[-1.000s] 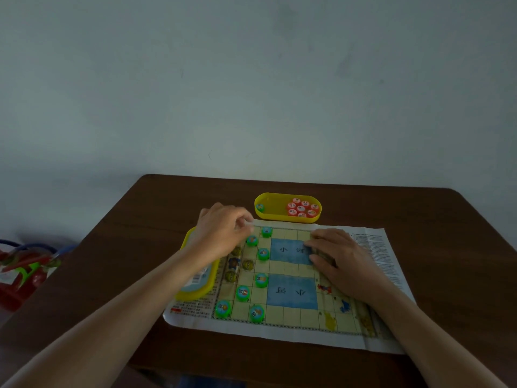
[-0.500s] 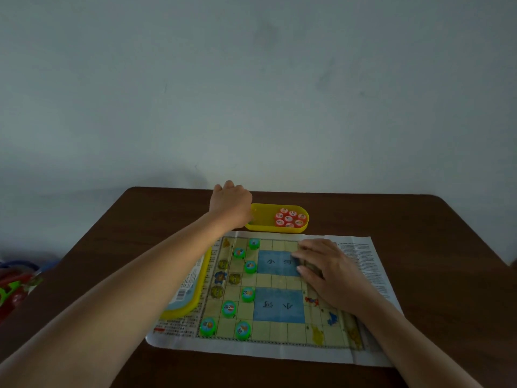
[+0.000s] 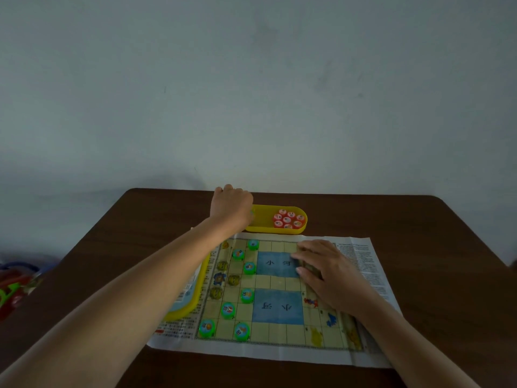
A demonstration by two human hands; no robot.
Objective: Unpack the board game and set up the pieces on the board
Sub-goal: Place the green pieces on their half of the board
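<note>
The paper game board (image 3: 279,336) lies flat on the brown table (image 3: 433,247). Several green round pieces (image 3: 242,330) stand on its left columns. Behind the board sits a yellow oval tray (image 3: 268,230) with several red pieces (image 3: 288,219) in its right end. My left hand (image 3: 232,205) reaches down into the tray's left end, fingers curled and hidden, so I cannot tell what it holds. My right hand (image 3: 327,273) rests flat on the board's right half, beside the upper blue square, holding nothing.
A yellow-rimmed box lid (image 3: 186,309) lies partly under the board's left edge, beneath my left forearm. Coloured plastic toys (image 3: 14,284) sit off the table at the far left. A plain wall stands behind the table.
My left hand has gone from the board's top left corner up to the left end of the yellow tray and stays there. My right hand has stayed pressed on the board.
</note>
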